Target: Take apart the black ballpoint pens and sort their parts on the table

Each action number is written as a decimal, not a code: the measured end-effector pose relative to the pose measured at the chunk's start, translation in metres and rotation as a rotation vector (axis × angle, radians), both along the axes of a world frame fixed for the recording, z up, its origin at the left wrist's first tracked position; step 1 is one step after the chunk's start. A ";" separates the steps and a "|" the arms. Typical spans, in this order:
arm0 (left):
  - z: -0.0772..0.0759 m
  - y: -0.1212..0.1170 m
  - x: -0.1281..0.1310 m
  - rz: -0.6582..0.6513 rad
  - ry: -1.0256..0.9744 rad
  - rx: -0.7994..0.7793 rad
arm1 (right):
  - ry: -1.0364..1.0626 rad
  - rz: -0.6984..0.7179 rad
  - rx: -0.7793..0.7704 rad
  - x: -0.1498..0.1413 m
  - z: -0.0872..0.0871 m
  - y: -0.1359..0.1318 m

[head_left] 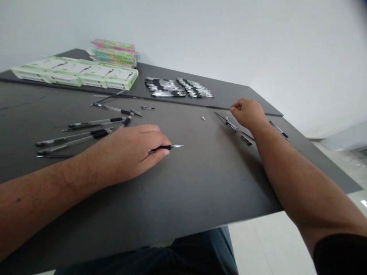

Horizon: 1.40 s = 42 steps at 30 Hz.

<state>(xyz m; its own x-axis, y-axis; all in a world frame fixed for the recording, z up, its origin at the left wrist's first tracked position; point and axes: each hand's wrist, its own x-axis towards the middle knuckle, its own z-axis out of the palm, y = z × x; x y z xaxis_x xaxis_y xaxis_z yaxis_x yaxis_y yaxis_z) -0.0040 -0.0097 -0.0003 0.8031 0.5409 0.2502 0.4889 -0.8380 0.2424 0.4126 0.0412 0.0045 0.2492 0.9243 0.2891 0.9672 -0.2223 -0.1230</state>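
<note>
My left hand (pixel 130 151) rests on the dark table (pixel 183 183), fingers closed around a black-grip pen (pixel 169 147) whose silver tip points right. My right hand (pixel 249 113) lies farther right with fingers curled, pinching at small pen parts (pixel 233 126); what it grips is too small to name. A thin refill (pixel 219 115) lies just left of it. Several loose pens (pixel 86 131) lie left of my left hand.
Two neat rows of pens (pixel 177 88) lie at the back centre. Green-white boxes (pixel 77 74) and a stack of coloured packets (pixel 114 51) stand at the back left. A tiny pen piece (pixel 203 118) lies mid-table. Another pen (pixel 279 130) lies near the right edge.
</note>
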 end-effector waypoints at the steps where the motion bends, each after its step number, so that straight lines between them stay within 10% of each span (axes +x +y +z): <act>1: 0.000 0.000 0.000 0.002 0.003 0.001 | -0.010 -0.028 -0.033 0.006 -0.003 0.003; 11: 0.003 -0.002 0.003 0.035 0.064 -0.036 | -0.129 -0.078 -0.317 0.013 -0.011 0.017; 28: 0.008 -0.013 0.003 0.047 0.048 -0.038 | 0.118 -0.095 -0.269 0.016 -0.004 0.005; 36: 0.000 -0.001 0.002 0.080 -0.023 -0.038 | 0.965 0.054 0.016 -0.007 0.011 -0.011; 42: 0.000 0.000 0.004 0.217 -0.137 -0.075 | 1.438 0.302 -0.232 -0.092 0.002 -0.038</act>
